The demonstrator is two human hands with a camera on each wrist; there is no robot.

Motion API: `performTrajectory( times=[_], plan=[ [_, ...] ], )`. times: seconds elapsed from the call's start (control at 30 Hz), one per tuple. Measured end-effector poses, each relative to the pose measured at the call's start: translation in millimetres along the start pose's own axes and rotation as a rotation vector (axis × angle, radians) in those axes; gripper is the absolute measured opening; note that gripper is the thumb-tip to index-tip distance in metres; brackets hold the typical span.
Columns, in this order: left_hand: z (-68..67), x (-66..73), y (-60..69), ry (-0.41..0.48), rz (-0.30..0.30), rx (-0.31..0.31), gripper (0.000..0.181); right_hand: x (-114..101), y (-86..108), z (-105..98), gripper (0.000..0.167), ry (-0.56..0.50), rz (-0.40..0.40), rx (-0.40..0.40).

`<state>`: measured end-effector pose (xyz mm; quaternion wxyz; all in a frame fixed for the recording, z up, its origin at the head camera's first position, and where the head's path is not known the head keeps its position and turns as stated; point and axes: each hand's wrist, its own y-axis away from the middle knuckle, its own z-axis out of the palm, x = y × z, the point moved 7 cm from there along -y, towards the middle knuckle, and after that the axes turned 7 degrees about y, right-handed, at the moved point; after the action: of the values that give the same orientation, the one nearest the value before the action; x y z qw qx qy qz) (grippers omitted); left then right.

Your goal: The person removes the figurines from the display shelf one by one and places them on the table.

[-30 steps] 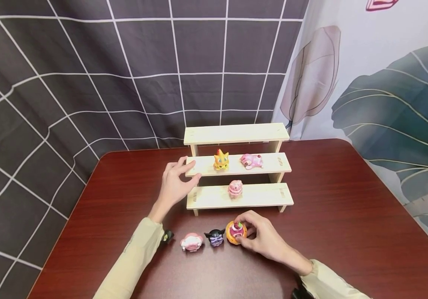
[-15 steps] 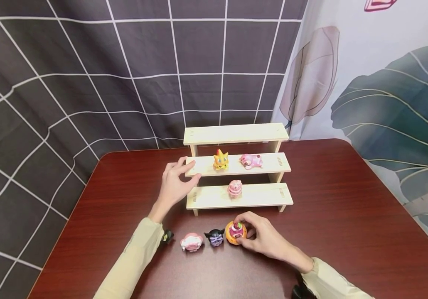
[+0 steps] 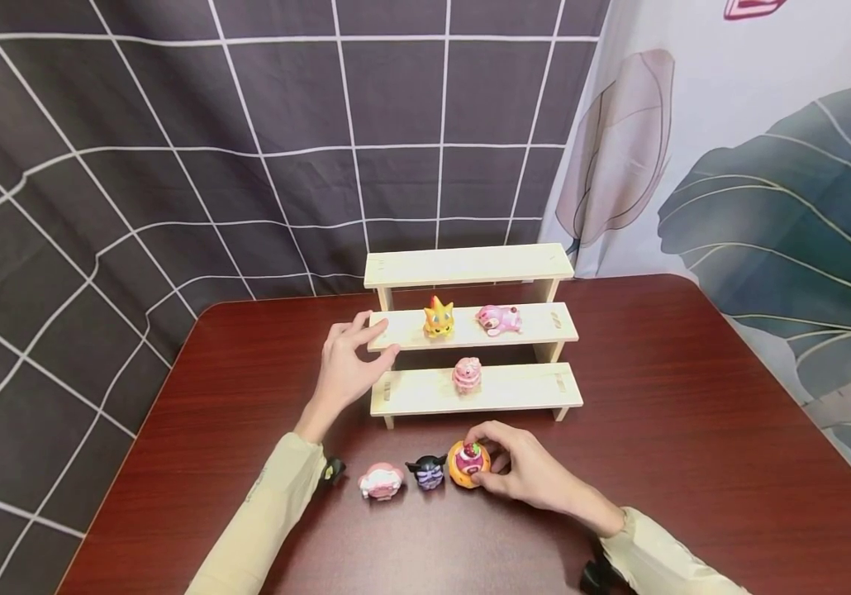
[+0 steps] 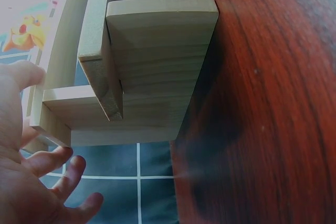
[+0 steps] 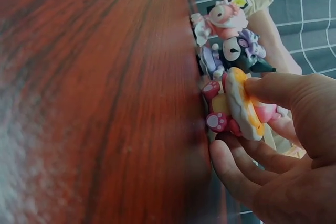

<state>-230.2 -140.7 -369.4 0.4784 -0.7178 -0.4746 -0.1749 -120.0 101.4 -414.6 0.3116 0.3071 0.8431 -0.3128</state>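
My left hand [image 3: 347, 364] holds the left end of the middle tier of a pale wooden three-tier display stand [image 3: 477, 392]. In the left wrist view, its thumb and a finger meet that board end, with other fingers spread below. My right hand [image 3: 533, 471] pinches a toy figurine [image 3: 458, 471] with an orange-and-white ring round its body and pink paw feet [image 5: 217, 121], low at the tabletop. Beside it stand a black-and-purple figurine [image 3: 428, 473] and a pink-and-white figurine [image 3: 381, 481].
On the middle tier are a yellow-orange spiky figurine [image 3: 439, 318] and a pink lying figurine [image 3: 500, 320]. A pink swirled figurine [image 3: 467, 376] stands on the lowest tier. Dark grid cloth [image 3: 284, 99] hangs behind the red-brown table [image 3: 693, 430].
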Motion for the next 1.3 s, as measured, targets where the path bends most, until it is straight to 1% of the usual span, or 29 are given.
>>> performTrajectory(
  times=[0.4, 0.53, 0.67, 0.73, 0.8, 1.0, 1.3],
  plan=[
    [-0.5, -0.3, 0.5, 0.008, 0.01, 0.007, 0.044, 4, 2.2, -1, 0.043, -0.008, 0.026, 0.001],
    [-0.3, -0.6, 0.4, 0.008, 0.012, 0.007, 0.044, 5, 3.1, -3, 0.042, -0.013, 0.051, -0.008],
    [-0.2, -1.0, 0.4, 0.007, 0.014, 0.009, 0.044, 6, 5.1, -8, 0.042, 0.004, 0.088, -0.01],
    [-0.3, -1.1, 0.4, 0.006, 0.013, 0.011, 0.044, 6, 6.4, -12, 0.043, 0.014, 0.098, -0.01],
    [-0.4, -1.2, 0.3, 0.007, 0.011, 0.011, 0.044, 6, 7.6, -16, 0.045, 0.029, 0.091, -0.001],
    [-0.8, -0.4, 0.2, 0.015, 0.013, 0.014, 0.044, 5, 8.7, -35, 0.044, 0.061, 0.04, 0.064],
    [-0.3, -0.1, -0.1, 0.012, 0.023, 0.016, 0.044, -2, 1.1, -66, 0.039, 0.098, 0.011, 0.142]
  ],
)
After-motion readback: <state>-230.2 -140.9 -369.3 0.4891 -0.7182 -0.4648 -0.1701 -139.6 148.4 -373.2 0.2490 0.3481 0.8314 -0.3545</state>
